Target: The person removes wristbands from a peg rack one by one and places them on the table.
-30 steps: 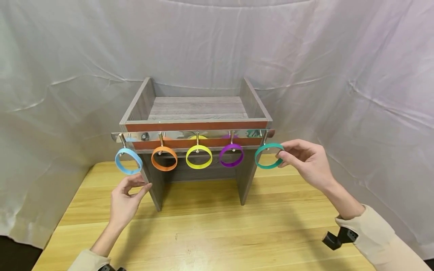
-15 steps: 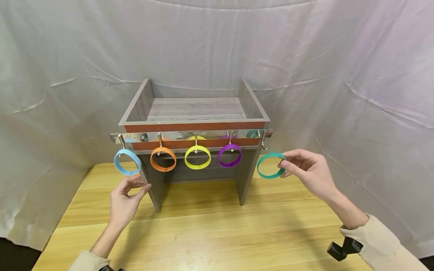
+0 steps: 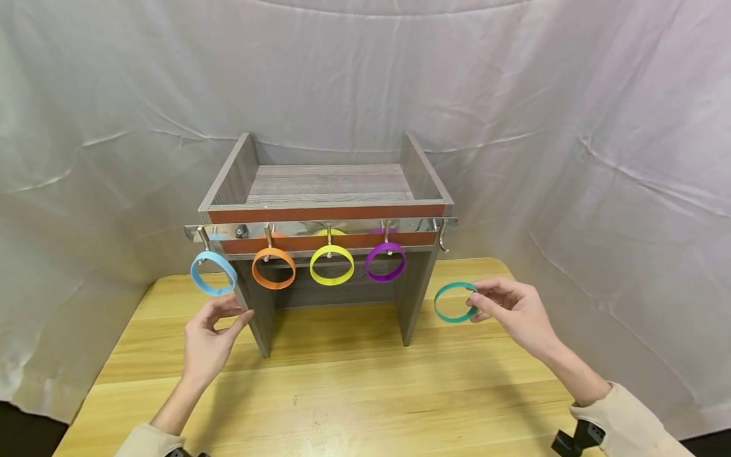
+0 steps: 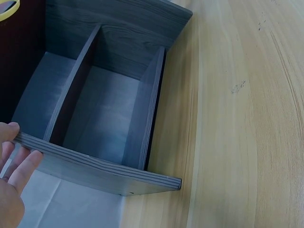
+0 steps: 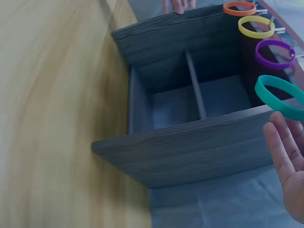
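Teal ring: one, round, slim band (image 3: 454, 319); off the rail, in mid-air below the right-end hook (image 3: 443, 238), to the right of the stand.
Right hand: (image 3: 520, 312) pinches the teal ring by its right-hand rim, thumb against fingertips, the gap between them closed to the band's thickness.
Left hand: (image 3: 208, 341) grips the front edge of the stand's left side panel, thumb on one face and fingers on the other, just below the blue ring.
Stand: grey wood-grain, open-topped above (image 3: 419, 295), reddish-brown strips across the front; upright on the table, divided inside by a board, as the left wrist view shows.
Hook rail: shiny metal (image 3: 294, 227), fixed across the stand's front.
Hung rings, left to right: blue ring (image 3: 214, 292), orange ring (image 3: 274, 286), yellow ring (image 3: 332, 282), purple ring (image 3: 385, 278); each on its own hook, well apart from the teal ring.
Table: yellow wood-grain top (image 3: 342, 393).
Backdrop: pale creased fabric (image 3: 337, 70), behind and at both sides.
Sleeves: beige (image 3: 631, 419), a black device at each cuff.
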Tool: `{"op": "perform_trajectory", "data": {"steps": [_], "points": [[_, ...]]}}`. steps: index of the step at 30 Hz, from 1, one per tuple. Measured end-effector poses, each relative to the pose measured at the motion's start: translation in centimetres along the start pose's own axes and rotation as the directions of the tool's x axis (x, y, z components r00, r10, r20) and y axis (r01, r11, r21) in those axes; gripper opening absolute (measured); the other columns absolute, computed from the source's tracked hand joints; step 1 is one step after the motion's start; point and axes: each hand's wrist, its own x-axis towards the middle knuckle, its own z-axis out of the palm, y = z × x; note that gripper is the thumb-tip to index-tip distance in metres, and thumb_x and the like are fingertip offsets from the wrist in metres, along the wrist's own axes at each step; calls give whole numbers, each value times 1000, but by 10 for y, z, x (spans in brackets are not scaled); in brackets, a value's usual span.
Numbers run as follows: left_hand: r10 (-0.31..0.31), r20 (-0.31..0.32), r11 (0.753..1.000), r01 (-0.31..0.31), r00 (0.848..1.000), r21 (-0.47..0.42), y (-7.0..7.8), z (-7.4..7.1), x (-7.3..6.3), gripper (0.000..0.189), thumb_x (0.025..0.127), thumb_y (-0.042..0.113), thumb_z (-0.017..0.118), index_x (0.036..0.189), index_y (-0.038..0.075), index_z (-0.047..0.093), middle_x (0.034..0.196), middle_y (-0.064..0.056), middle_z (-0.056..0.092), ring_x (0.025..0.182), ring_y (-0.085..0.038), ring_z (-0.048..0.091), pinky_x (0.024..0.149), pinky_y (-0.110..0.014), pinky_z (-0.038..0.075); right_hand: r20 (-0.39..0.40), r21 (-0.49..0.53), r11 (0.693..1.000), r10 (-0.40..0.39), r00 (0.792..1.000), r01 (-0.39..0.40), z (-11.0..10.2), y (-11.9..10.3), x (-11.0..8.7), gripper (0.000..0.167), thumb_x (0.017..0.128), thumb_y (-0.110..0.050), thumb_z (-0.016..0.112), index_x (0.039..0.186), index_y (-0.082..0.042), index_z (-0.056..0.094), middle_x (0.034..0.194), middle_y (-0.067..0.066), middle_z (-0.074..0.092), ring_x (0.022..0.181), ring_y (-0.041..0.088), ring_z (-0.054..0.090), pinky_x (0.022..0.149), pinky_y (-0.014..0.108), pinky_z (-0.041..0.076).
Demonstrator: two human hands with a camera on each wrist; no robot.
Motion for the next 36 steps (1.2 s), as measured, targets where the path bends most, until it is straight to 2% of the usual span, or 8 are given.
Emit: {"op": "perform_trajectory", "data": {"steps": [6, 10, 15, 22, 31, 36], "points": [[-8, 3, 1000, 8, 1000, 22, -3, 0, 1, 36, 85, -15, 78, 119, -6, 70, 97, 24, 67, 86, 12, 69, 69, -10, 61, 12, 25, 999, 31, 999, -31, 2, 20, -14, 30, 100, 13, 59, 118, -7, 73, 98, -2, 79, 78, 11, 78, 68, 32, 68], [0, 3, 1000, 0, 1000, 20, -2, -1, 1, 36, 85, -15, 79, 119, -5, 71, 97, 23, 67, 86, 12, 69, 69, -9, 61, -6, 6, 996, 88, 996, -88, 4, 33, -23, 25, 101, 10, 60, 116, -7, 73, 97, -4, 79, 77, 11, 78, 67, 35, 68], [0, 5, 1000, 0, 1000, 14, -1, -1, 0, 35, 85, -14, 79, 118, -4, 71, 97, 23, 67, 86, 12, 70, 69, -9, 61, -21, -20, 983, 184, 983, -184, 9, 50, -34, 19, 103, 3, 62, 115, -7, 72, 95, -9, 79, 74, 12, 78, 68, 37, 68], [-7, 8, 1000, 6, 1000, 29, -3, -1, 1, 37, 85, -14, 79, 119, -4, 71, 98, 26, 67, 87, 12, 69, 70, -10, 61, -32, -16, 965, 262, 964, -263, 14, 67, -46, 14, 104, -1, 63, 115, 0, 70, 95, -8, 79, 74, 13, 78, 69, 39, 69], [-5, 7, 1000, 5, 1000, 19, -2, 0, 0, 37, 84, -15, 79, 119, -5, 71, 98, 25, 68, 87, 12, 69, 70, -10, 61, -24, -4, 940, 342, 939, -342, 20, 89, -63, 23, 106, -6, 62, 120, 11, 65, 95, 1, 79, 75, 12, 77, 71, 38, 69], [-9, 4, 1000, 9, 1000, 10, 0, 0, 0, 35, 85, -14, 79, 118, -5, 71, 98, 25, 68, 86, 12, 70, 70, -9, 61, -5, 16, 918, 396, 918, -396, 29, 102, -72, 30, 105, -8, 63, 123, 17, 61, 96, -1, 78, 76, 10, 76, 71, 38, 69]]}}
